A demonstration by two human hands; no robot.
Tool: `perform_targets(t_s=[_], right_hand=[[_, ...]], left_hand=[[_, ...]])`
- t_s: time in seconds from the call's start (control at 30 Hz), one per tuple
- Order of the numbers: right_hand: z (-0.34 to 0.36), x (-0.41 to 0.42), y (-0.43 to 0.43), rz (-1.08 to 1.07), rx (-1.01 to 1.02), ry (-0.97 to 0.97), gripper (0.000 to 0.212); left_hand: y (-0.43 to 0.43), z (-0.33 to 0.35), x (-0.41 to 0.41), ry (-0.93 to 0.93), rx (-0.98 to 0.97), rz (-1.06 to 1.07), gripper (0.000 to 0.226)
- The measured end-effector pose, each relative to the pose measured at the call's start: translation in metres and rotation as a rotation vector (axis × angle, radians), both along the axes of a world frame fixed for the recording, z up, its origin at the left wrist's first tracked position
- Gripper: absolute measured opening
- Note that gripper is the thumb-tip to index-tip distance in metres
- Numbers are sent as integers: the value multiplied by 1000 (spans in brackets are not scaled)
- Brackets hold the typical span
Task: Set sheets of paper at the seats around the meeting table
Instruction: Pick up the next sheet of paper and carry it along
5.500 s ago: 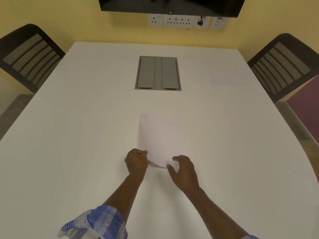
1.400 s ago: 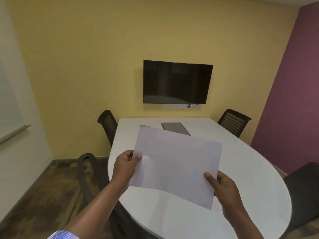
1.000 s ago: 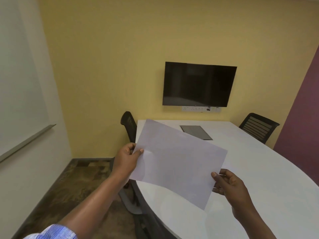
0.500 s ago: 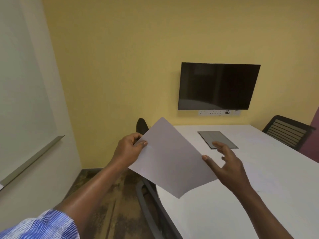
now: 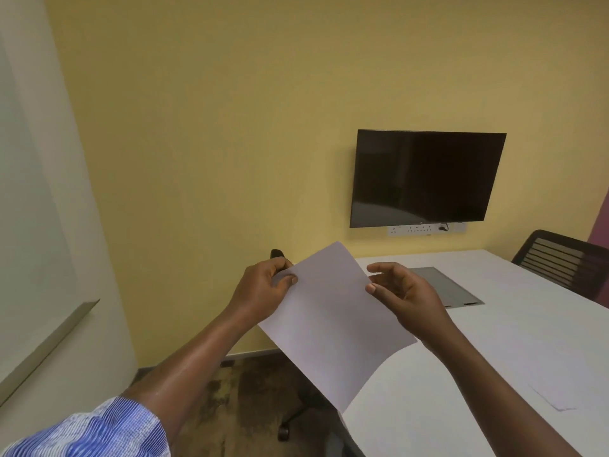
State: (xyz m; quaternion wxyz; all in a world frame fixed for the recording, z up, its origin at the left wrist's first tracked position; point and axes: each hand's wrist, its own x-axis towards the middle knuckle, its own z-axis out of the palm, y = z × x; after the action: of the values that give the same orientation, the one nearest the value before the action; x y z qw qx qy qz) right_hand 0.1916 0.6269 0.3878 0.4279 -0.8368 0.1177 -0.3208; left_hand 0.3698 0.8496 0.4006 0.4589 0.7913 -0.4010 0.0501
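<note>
I hold a white sheet of paper [image 5: 333, 321] in the air over the near left edge of the white meeting table [image 5: 494, 351]. My left hand [image 5: 263, 288] pinches its upper left edge. My right hand [image 5: 405, 295] touches its right edge with thumb and fingers, loosely curled. The sheet tilts down toward me. Another sheet [image 5: 557, 390] lies flat on the table at the right.
A black chair [image 5: 566, 262] stands at the table's far right, and a second chair [image 5: 276, 253] peeks out behind my left hand. A grey cable hatch [image 5: 445, 288] sits in the tabletop. A dark screen [image 5: 425, 179] hangs on the yellow wall. A whiteboard ledge [image 5: 49, 341] is on the left.
I have turned left along the table's side. The sheet has rotated toward upright between my hands, and my right hand has come back onto its right edge.
</note>
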Motion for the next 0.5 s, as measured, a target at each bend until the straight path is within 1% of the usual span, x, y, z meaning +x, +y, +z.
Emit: perform_targets(t_s=[0.17,0.37,0.5], right_hand=[[-10,78,24,-91,28,0,21],[-12,154,39,-148,34,13,8],[-15,195,30,-214,81,-15,8]], left_hand=[[9,10,89,-33,30,-92,13],[5,25,173,-83,47,-182,14],[-18,27,218,-94,42,-231,13]])
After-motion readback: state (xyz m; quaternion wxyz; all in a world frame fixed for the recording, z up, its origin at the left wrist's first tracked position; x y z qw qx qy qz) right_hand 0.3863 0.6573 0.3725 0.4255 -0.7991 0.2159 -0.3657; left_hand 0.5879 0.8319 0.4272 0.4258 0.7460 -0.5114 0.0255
